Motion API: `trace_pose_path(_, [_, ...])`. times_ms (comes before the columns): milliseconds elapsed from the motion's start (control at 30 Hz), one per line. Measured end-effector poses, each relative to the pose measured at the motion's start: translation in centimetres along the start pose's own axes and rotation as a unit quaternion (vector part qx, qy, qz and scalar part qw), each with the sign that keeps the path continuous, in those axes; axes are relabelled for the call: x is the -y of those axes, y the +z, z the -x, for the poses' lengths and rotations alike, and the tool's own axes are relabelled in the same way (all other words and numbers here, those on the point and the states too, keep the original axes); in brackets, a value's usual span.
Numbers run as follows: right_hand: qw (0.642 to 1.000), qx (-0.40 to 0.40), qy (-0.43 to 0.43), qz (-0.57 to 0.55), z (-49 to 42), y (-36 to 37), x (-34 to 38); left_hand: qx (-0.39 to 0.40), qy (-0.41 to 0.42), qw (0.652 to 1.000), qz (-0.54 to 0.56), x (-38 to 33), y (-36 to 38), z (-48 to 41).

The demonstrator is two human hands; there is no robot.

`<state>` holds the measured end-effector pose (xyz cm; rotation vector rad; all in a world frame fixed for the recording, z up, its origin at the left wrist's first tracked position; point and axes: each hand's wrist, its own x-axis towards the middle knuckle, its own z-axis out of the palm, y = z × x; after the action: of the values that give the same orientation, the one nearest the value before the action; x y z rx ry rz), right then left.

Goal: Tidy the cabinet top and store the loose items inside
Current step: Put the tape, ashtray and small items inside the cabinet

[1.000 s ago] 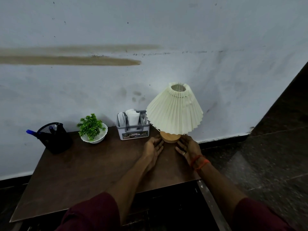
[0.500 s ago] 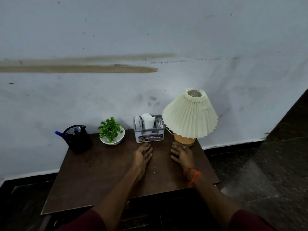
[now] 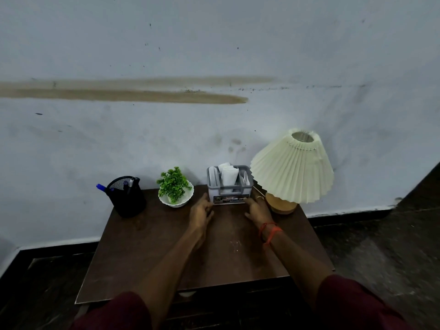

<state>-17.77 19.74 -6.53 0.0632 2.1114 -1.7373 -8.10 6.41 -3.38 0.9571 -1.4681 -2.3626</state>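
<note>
Since half a second ago, both hands have been moved forward off the bare top and brought to the caddy. The right hand is no longer set in front of the lamp base; it is now placed at the caddy's lower right corner. The left hand is placed at the lower left corner. On both hands the fingers are held nearly straight and loosely together, with no curl round anything. The fingertips are seen against the caddy's sides, but firm contact cannot be confirmed.

The caddy is located between the two hands, just ahead of the fingertips, upright, with white papers standing in it. It is backed by the wall.

The plant is found just outside the left hand, and the pen cup further out on that side. The lamp base is found just outside the right hand, and the shade overhangs the caddy's right corner. The top's right edge lies just beyond the lamp base.

Open surface is available behind both wrists, as far as the front edge crossed by the forearms, and widely outward of the left forearm.
</note>
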Motion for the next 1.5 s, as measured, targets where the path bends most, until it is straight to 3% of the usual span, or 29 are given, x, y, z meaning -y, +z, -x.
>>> trace_pose_path(167, [1.0, 0.003, 0.009, 0.02, -0.2, 0.6, -0.3, 0.0, 0.003, 1.0, 0.0, 0.2, -0.6, -0.3])
trace_pose_path(533, [0.995, 0.012, 0.006, -0.1, 4.4, 1.2, 0.6, 0.003, 0.025, 0.999, 0.026, -0.4, -2.5, 1.4])
trace_pose_path(1033, [0.986, -0.004, 0.047, -0.162, 16.3, -3.5, -3.5, -0.017, 0.064, 0.998, 0.02, 2.0, -10.1, 14.1])
trace_pose_path(1500, [0.989, -0.025, 0.038, -0.144, 26.7, -9.1, -6.6, -0.035, 0.044, 0.998, -0.01, 5.7, -13.7, 24.3])
